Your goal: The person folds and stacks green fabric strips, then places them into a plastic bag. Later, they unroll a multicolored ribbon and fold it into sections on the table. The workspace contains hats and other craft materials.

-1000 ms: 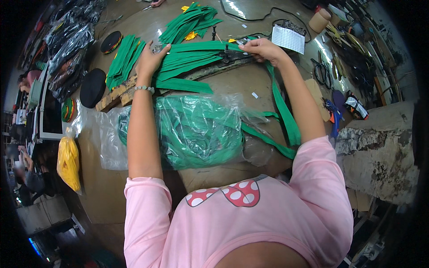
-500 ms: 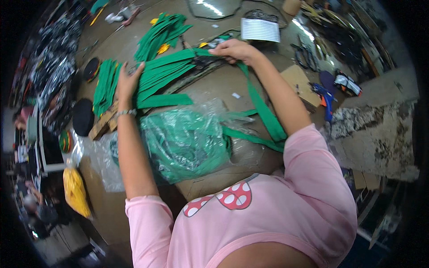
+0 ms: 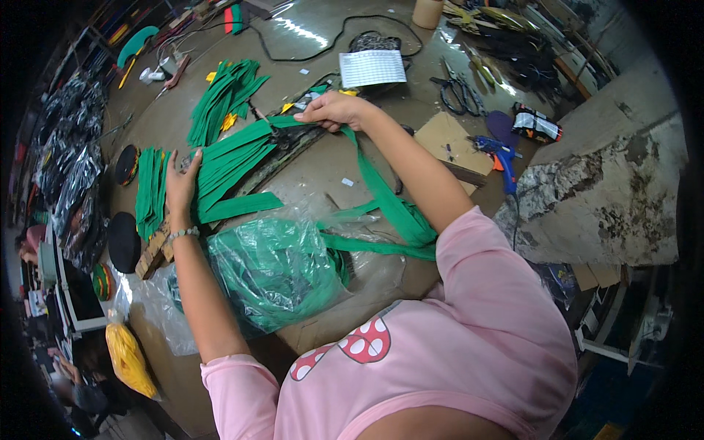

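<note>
Left hand (image 3: 181,187) lies flat, pinning the strip stack (image 3: 231,165) at 10 o'clock on the surface (image 3: 315,165). Right hand (image 3: 334,110) pinches the green strip (image 3: 381,198) at 12. Advise: keep strip taut, edges aligned with stack.

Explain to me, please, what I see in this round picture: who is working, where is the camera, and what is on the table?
A person in a pink shirt works with bare hands. The camera sits on their head and looks down; its wide lens bends the edges. The left hand presses flat on a stack of cut green fabric strips. The right hand grips the end of a long green fabric band, which leads back toward a clear plastic bag of green fabric. The brown worktable also holds black scissors and a blue glue gun.
</note>
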`<state>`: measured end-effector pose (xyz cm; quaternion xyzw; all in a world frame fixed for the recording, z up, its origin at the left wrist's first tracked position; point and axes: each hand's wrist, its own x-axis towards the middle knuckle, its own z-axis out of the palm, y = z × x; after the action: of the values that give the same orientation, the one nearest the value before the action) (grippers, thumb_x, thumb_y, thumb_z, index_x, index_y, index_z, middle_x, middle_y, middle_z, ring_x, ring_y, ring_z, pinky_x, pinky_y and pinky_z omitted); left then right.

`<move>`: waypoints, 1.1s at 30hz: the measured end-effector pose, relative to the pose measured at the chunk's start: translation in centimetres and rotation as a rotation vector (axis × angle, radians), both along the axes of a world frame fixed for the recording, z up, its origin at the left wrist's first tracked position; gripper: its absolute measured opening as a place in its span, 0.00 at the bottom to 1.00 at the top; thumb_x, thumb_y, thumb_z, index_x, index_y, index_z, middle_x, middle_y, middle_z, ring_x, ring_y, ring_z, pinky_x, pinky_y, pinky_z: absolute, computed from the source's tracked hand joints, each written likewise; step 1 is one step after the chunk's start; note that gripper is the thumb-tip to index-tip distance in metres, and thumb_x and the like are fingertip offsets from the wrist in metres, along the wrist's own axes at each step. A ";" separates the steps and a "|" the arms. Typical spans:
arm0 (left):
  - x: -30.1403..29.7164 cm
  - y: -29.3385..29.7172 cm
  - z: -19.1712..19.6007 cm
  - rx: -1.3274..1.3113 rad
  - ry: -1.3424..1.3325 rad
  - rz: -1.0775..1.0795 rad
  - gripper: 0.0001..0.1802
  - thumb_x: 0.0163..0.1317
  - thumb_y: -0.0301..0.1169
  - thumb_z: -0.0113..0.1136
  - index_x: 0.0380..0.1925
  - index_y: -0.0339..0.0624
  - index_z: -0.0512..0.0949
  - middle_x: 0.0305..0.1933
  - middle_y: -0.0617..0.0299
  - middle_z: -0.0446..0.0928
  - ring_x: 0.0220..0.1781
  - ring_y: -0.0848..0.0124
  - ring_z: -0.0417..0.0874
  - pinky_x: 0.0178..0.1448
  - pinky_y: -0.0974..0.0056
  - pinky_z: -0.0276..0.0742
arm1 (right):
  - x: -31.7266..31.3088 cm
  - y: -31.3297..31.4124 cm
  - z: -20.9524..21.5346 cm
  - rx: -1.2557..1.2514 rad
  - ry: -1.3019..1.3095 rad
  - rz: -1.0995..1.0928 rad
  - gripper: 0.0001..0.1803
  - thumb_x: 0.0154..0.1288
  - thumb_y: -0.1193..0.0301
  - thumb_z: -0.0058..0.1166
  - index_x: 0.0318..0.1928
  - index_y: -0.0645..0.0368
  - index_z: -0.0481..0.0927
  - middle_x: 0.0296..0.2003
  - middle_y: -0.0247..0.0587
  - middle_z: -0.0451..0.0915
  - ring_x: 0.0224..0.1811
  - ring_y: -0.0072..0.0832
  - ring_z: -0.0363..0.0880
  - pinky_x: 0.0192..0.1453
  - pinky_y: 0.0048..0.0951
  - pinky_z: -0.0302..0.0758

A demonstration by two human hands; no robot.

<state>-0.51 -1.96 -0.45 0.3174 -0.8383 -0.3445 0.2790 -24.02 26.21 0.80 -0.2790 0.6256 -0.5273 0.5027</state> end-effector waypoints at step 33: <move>7.6 20.2 7.2 0.835 0.578 -0.142 0.22 0.70 0.44 0.43 0.43 0.33 0.73 0.28 0.64 0.74 0.31 0.74 0.75 0.45 0.66 0.75 | -10.6 22.7 2.7 1.026 1.260 -0.669 0.20 0.55 0.60 0.58 0.42 0.63 0.78 0.41 0.56 0.79 0.46 0.50 0.78 0.50 0.44 0.74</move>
<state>7.12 18.19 6.72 0.2358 -0.5373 -0.7417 0.3248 -34.62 48.87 3.51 -0.0597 0.9956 -0.0488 -0.0536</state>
